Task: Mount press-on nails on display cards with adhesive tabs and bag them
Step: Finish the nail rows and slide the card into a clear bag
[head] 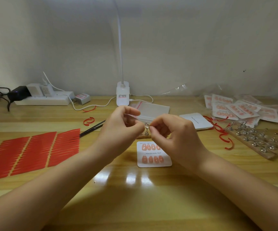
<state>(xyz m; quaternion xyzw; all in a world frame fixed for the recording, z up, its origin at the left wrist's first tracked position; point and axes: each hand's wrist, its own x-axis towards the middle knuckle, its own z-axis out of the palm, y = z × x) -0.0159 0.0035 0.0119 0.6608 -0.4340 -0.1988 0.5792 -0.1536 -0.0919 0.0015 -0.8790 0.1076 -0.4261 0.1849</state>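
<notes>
A small metal stand [146, 129] is pinched by the left hand [120, 129] and right hand [173, 132], just at 12 o'clock of the nail card [154, 155]; red sticker sheets [30, 154] are seen at 9 o'clock, bagged cards [238, 108] at 2 o'clock

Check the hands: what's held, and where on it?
Right hand pinches a small metal nail stand at its top, between thumb and forefinger. Left hand is curled beside it; whether it grips anything cannot be told.

Glossy wood, matt paper, shiny metal

My wooden surface [135, 189] gleams, lacquered; the paper card [154, 155] looks matt, its 8 nails [152, 159] glossy, the metal stands [258, 140] polished.
</notes>
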